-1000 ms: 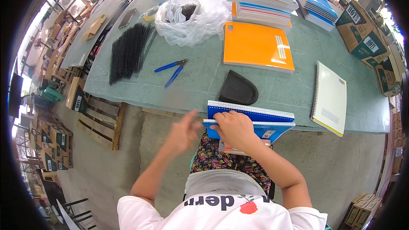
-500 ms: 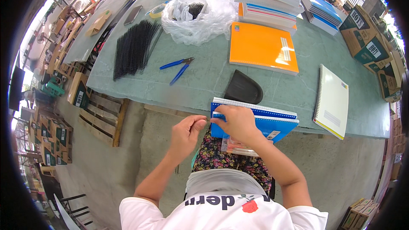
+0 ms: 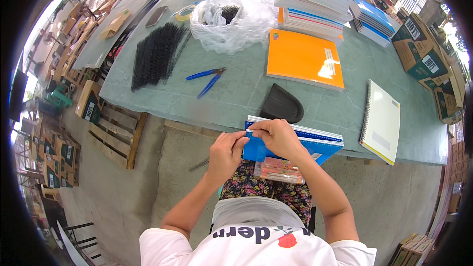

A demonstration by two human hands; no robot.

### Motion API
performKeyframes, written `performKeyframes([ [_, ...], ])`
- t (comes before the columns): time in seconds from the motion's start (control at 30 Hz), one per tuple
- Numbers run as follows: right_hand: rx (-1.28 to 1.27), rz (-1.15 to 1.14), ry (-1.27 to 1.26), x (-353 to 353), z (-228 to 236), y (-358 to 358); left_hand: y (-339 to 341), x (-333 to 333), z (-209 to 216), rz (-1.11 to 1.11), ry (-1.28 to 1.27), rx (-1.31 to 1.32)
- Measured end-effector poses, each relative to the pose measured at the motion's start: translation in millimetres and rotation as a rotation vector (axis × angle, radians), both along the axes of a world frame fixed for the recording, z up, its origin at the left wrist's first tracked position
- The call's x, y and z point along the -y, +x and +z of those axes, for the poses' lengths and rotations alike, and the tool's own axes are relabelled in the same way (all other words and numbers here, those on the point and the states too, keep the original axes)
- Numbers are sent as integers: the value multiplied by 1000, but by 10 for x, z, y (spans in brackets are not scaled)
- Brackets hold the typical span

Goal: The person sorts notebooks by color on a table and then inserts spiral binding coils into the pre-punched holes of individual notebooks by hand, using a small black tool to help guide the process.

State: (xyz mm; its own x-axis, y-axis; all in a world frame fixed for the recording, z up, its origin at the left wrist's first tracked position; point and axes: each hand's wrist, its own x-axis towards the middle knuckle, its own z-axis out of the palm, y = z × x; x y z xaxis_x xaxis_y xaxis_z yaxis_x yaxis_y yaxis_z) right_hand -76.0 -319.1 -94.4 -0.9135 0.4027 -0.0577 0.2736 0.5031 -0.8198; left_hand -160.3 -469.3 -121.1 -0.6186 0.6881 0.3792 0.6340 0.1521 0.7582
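A blue notebook [image 3: 261, 151] with a row of punched holes along its top edge leans at the table's front edge, another blue and white one directly behind it. My left hand [image 3: 227, 153] is closed at its upper left corner. A thin dark spiral coil [image 3: 199, 164] pokes out to the left from under that hand. My right hand [image 3: 278, 139] pinches the punched edge near the same corner, its fingertips close to the left ones. What lies between the fingertips is too small to make out. Below the notebook, on my lap, rests a clear packet with orange-pink contents [image 3: 280, 171].
A black scoop-shaped piece [image 3: 282, 104] lies just behind the notebook. Blue-handled cutters [image 3: 208, 81], a pile of black spiral coils [image 3: 156, 58] and a plastic bag [image 3: 231, 22] are farther back. An orange notebook [image 3: 304, 59] fronts tall stacks; a spiral-bound white notebook [image 3: 381, 120] lies right.
My left hand has moved slightly right, up against the notebook's corner. The coil's end now shows sideways at its left. My right hand stays at the punched edge.
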Motion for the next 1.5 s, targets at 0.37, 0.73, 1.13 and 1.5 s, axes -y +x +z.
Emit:
performKeyframes([
  [0.37,-113,16,32,36,-41,43,-26,-9,176,6,-145,470],
  [0.73,-73,36,29,23,-27,43,-71,-21,150,-17,-189,378],
  [1.13,-159,60,268,162,-89,31,-284,-63,172,-38,-349,801],
  [1.5,-178,-20,527,245,-198,20,-575,59,366,-286,-152,93],
])
